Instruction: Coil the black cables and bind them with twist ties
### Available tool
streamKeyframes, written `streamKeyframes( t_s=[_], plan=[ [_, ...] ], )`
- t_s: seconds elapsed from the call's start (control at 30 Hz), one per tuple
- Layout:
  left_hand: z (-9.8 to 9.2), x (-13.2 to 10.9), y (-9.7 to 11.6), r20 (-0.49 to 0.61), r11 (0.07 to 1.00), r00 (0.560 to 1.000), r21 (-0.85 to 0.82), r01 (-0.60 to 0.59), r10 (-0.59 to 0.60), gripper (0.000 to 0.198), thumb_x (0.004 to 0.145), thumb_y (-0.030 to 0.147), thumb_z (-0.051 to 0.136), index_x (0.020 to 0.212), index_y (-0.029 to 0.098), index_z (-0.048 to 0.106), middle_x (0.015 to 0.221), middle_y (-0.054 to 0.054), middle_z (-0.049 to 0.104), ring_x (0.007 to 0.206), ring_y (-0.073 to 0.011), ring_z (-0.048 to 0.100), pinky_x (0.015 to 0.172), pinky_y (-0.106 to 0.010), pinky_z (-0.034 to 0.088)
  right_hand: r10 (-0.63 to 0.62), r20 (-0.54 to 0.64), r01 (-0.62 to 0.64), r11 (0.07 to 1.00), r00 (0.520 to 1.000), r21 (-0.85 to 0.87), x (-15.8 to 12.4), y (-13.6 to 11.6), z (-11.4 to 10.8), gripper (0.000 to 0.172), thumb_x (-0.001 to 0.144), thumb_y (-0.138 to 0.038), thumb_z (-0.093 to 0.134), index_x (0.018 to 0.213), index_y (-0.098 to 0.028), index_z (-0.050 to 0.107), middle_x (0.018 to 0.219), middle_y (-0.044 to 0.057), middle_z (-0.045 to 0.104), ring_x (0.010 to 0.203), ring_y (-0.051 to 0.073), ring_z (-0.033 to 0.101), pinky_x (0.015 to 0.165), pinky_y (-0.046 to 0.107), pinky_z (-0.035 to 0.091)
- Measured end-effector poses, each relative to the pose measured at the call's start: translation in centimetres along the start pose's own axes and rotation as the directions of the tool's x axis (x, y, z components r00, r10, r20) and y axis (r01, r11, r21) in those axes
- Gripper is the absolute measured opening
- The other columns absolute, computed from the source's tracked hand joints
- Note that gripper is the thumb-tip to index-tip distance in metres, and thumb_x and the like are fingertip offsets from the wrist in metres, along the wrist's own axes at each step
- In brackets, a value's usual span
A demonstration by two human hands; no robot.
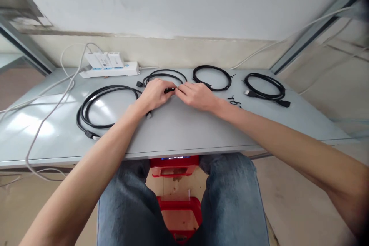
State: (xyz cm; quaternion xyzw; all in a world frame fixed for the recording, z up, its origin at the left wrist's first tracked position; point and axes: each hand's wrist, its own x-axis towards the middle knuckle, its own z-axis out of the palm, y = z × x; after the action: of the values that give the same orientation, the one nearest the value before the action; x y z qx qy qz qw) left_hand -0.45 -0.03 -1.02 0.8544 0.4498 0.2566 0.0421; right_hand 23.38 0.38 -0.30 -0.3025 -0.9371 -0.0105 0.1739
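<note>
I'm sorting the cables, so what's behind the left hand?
Behind the left hand, the far loops of a coiled black cable show, with a black connector to the left. The part covered by the hand can't be seen.

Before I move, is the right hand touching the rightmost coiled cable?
Apart: the head view shows bare tabletop between the right hand and the rightmost coiled cable.

Between left forearm [106,153] and right forearm [268,134], open table [184,132] runs in from the near edge. A black cable coil [100,126] obstructs the left; far left, the power strip [115,70] stands in the way.
</note>
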Motion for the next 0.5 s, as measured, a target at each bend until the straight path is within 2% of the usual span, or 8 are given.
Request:
streamKeyframes(
  t_s=[0.17, 0.27, 0.5],
  plan=[
    [0.07, 0.11, -0.04, -0.014, 1.000, 1.000, -0.016, 0.007, -0.007, 0.034, 0.100, 0.034, 0.067, 0.116, 0.023, 0.095, 0.104, -0.013, 0.093, 0.092, -0.0319, 0.083, 0.088, -0.041, 0.059, -0.018, 0.013, 0.018, 0.999, 1.000, 0.037, 0.54, 0.89, -0.35, 0.037, 0.116, -0.022, 0.040, 0.099, -0.023, 0.073, 0.087, 0.015, 0.065, 0.092, 0.030, 0.056, 0.075, 0.043, 0.040],
    [0.17, 0.13, 0.03, 0.000, 1.000, 1.000, -0.009, 0.025, -0.025, 0.032, 0.101, 0.033, 0.068, 0.115, 0.021, 0.094, 0.102, -0.012, 0.092, 0.090, -0.0308, 0.082, 0.087, -0.040, 0.058, -0.010, 0.017, 0.010, 1.000, 1.000, -0.003, 0.53, 0.97, -0.21, 0.037, 0.115, -0.017, 0.040, 0.099, -0.022, 0.073, 0.088, 0.014, 0.065, 0.090, 0.029, 0.056, 0.074, 0.042, 0.037],
    [0.18, 0.20, 0.17, 0.008, 1.000, 1.000, -0.006, 0.027, -0.027, 0.031, 0.103, 0.033, 0.070, 0.119, 0.022, 0.094, 0.101, -0.012, 0.091, 0.094, -0.0320, 0.082, 0.090, -0.041, 0.058, 0.110, -0.034, -0.113, 0.989, 0.993, -0.095, 0.21, 0.07, 0.62, 0.036, 0.112, -0.005, 0.038, 0.106, -0.018, 0.071, 0.097, 0.019, 0.075, 0.097, 0.031, 0.062, 0.074, 0.042, 0.035]
  ],
)
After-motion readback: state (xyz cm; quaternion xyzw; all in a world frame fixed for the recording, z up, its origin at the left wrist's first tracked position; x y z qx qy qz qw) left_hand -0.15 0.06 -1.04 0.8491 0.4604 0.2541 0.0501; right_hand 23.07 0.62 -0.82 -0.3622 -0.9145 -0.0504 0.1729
